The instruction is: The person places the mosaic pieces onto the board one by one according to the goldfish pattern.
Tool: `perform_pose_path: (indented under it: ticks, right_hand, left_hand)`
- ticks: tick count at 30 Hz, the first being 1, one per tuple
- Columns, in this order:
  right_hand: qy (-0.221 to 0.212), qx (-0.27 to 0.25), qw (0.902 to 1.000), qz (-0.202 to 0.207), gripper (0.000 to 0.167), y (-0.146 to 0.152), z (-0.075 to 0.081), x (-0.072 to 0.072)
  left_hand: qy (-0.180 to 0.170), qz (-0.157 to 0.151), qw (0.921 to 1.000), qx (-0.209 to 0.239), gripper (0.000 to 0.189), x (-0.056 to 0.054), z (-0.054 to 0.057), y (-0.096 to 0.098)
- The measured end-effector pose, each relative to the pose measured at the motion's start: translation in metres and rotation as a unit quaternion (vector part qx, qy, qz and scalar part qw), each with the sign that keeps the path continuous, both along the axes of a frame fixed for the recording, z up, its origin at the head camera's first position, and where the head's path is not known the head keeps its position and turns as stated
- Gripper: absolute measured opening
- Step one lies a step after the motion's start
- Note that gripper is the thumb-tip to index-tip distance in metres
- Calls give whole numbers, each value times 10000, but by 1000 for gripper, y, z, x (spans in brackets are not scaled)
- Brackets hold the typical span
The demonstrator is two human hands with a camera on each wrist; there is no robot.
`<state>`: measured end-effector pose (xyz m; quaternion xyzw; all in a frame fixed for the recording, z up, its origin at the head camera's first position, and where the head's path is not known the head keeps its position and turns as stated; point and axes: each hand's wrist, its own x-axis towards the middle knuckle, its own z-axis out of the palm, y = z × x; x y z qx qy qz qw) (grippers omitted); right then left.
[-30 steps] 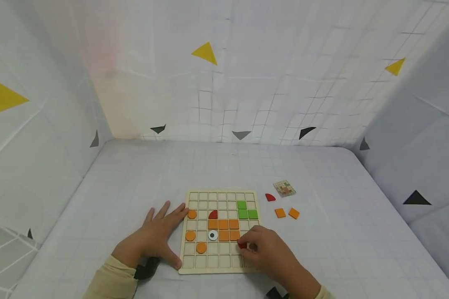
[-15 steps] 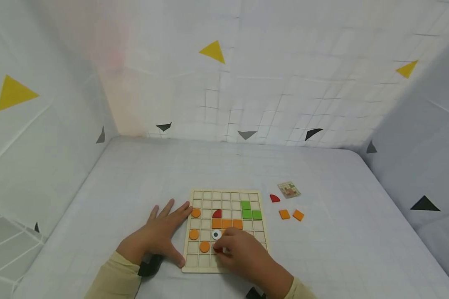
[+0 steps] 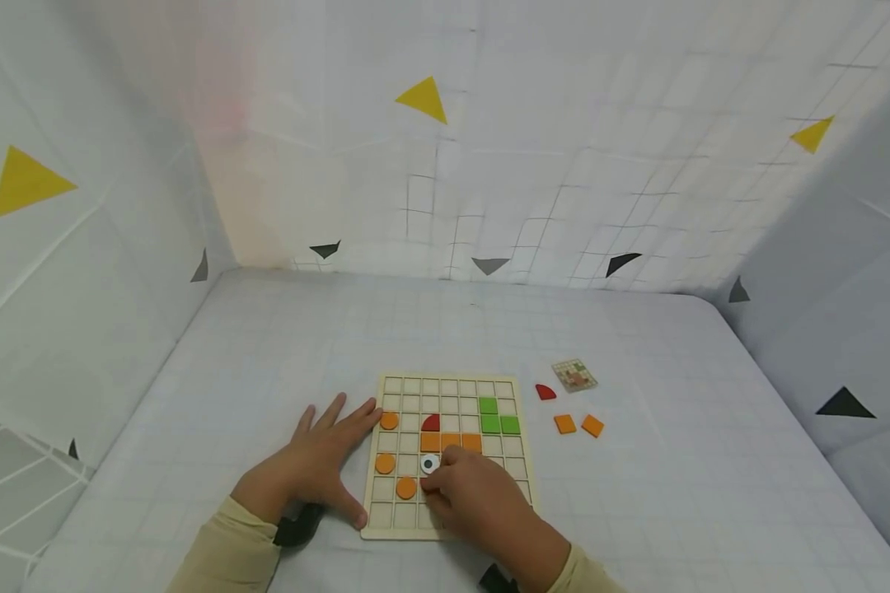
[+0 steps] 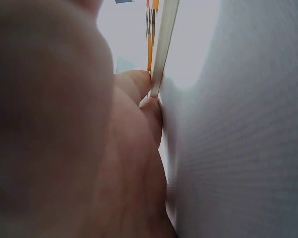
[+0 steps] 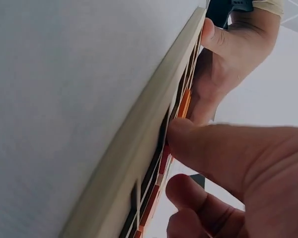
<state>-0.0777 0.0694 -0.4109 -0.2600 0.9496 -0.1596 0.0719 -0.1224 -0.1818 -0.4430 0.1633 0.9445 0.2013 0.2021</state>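
My left hand (image 3: 307, 471) is spread along the left edge of a wooden grid board (image 3: 404, 516), thumb at its near corner and fingertips higher up that side. Over the lower middle of the board, my right hand (image 3: 482, 498) pinches a small red tile (image 5: 165, 157) low against the grid. In the head view the fingers hide that tile. Just above the fingertips lies a round eye tile (image 3: 430, 464); an orange disc (image 3: 406, 488) is to their left. Orange squares (image 3: 451, 442) and a red quarter-circle tile (image 3: 431, 423) sit farther up.
Green squares (image 3: 489, 424) fill cells at the board's upper right. Right of the board lie a loose red quarter-circle (image 3: 545, 392), two orange squares (image 3: 565, 424) and a small pattern card (image 3: 574, 375). White cloth walls (image 3: 489, 165) enclose the table.
My right hand has moved left across the board with the red tile, from the right side to the cell below the eye tile. The left hand stays at the edge; the head view shifted slightly.
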Motion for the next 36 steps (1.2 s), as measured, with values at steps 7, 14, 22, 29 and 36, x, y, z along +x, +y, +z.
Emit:
perform_pose_path:
  ticks: [7,14,22,29,36]
  right_hand:
    - [-281,-37,9995,114,18,5,-2,-4]
    - [-671,-257,9965,-437,17,31,2,-11]
    - [-593,-458,9789,-1900,28,74,13,-22]
    - [-279,-389,9682,-2457,32,116,4,-36]
    - [-308,-263,9469,-3189,46,150,-10,-46]
  left_hand:
    - [-51,-5,10000,67,141,2,4,0]
    - [-22,-27,9999,152,142,2,2,1]
    - [-10,-14,10000,54,141,1,2,0]
    - [-46,39,9999,81,143,2,4,0]
    - [-16,-16,10000,76,143,2,1,0]
